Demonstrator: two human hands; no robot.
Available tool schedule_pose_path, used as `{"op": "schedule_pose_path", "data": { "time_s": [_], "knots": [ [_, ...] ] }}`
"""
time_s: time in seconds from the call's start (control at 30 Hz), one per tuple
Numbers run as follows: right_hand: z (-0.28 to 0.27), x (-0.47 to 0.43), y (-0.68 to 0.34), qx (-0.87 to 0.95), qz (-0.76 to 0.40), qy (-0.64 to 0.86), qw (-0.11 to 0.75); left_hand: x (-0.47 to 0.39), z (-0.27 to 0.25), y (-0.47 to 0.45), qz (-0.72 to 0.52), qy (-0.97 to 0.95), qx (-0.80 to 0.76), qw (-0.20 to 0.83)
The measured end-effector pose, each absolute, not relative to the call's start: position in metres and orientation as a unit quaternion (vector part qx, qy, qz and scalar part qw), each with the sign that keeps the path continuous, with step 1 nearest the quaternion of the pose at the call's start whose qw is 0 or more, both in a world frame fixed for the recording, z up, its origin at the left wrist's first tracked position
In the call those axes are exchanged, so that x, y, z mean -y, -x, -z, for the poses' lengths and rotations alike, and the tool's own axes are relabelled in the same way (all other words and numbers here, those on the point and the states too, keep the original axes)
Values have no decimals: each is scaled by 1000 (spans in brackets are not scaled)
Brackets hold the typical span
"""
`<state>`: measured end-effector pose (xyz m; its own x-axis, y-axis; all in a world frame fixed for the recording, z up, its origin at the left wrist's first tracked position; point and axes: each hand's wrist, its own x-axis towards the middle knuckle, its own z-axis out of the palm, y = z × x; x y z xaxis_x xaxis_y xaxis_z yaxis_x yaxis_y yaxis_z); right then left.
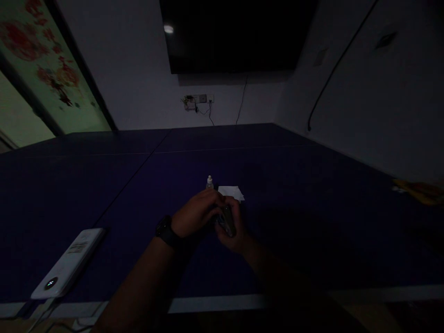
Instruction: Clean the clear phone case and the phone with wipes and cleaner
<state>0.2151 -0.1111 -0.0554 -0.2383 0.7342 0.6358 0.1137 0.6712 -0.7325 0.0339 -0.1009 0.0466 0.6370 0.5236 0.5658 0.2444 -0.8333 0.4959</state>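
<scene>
My right hand (237, 233) is closed around a small dark object (228, 221) with a smooth, slightly shiny side; the dim light hides its kind. My left hand (198, 212), with a dark watch on its wrist, reaches over from the left. Its fingers are bent and pressed together at the upper end of that object, and what they pinch is hidden. Just beyond the hands a small clear bottle (209, 183) with a white nozzle cap stands upright, its lower part covered by my left hand. Beside it lies a white sheet of paper or cloth (231, 192).
A white power bank (71, 261) with cables lies at the table's near left. The dark blue table (194, 162) reaches to the wall, where sockets (199, 99) and a large screen (239, 34) are mounted. Something yellow (421, 190) lies at the far right.
</scene>
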Motion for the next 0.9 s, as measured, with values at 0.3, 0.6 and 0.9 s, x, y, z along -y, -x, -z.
{"op": "schedule_pose_path", "data": {
  "time_s": [0.3, 0.6, 0.9],
  "knots": [
    [46, 119, -209, 699, -290, 263, 599, 99, -43, -29, -386, -885, -200, 167],
    [35, 107, -203, 710, -321, 166, 604, 91, -45, -25, -355, -887, -186, 229],
    [30, 119, -201, 675, -320, 207, 633, 94, -53, -19, -296, -884, -163, 322]
  ]
}}
